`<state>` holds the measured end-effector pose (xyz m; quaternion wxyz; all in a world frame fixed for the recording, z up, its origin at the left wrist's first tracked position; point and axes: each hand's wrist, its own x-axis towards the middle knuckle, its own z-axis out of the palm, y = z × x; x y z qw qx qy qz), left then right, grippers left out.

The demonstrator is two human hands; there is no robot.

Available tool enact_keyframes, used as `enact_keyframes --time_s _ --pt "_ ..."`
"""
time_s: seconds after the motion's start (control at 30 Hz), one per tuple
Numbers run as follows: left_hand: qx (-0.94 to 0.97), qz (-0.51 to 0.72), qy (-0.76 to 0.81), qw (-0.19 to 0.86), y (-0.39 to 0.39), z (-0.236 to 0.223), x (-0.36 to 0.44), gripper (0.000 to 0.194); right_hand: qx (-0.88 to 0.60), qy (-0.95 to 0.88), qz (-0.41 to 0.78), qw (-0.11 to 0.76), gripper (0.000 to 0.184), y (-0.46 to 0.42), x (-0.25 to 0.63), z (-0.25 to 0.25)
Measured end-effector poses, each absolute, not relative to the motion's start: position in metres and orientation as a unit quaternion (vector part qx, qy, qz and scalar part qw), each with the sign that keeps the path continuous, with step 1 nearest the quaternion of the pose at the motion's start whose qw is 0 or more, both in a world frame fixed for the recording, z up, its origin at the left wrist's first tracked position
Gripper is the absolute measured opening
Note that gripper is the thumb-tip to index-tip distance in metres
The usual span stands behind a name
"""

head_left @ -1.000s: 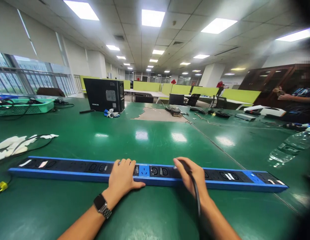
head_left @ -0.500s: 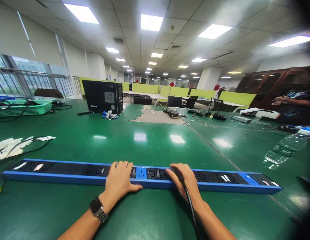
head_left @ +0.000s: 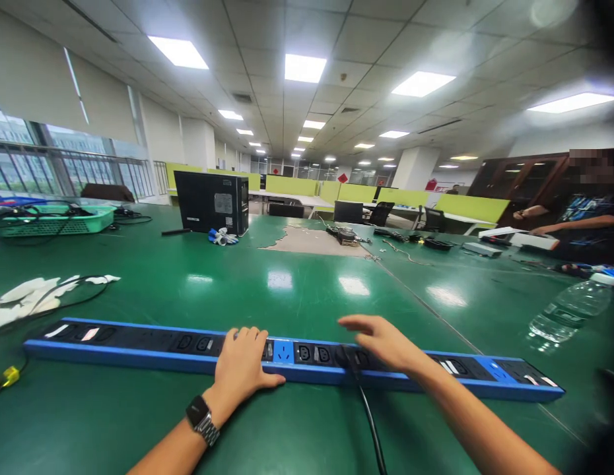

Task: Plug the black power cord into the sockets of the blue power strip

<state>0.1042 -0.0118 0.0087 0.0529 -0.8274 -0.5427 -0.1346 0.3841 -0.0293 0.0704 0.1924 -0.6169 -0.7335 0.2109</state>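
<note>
Strip lies flat across the near part of the green table, long side facing the wearer. Left hand clamps it left of the blue mid socket: fingers over the far edge, thumb along the near one. Right hand is loose, fingers spread, nothing in it, just above the strip right of the plug; can't tell if it touches. Plug sits at the strip right of mid, seating depth unclear. Black cord runs from it toward the wearer. Bottle lies beyond the strip's right end, tower farther back left.
</note>
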Motion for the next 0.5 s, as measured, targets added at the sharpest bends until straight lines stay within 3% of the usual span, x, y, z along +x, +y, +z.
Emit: enact_keyframes --time_s 0.07,0.23,0.5 --pt "-0.829 -0.139 -0.539 0.053 -0.012 0.008 0.103 0.077 -0.657 -0.716 0.163 0.174 0.037 -0.017 0.362 0.068" --pt "-0.837 -0.151 -0.524 0.051 -0.012 0.006 0.1 0.076 -0.703 -0.688 0.133 0.121 0.045 -0.002 0.327 0.042" --pt "-0.825 -0.156 -0.543 0.024 -0.009 0.005 0.101 0.075 -0.708 -0.689 0.105 0.114 0.043 0.002 0.328 0.033"
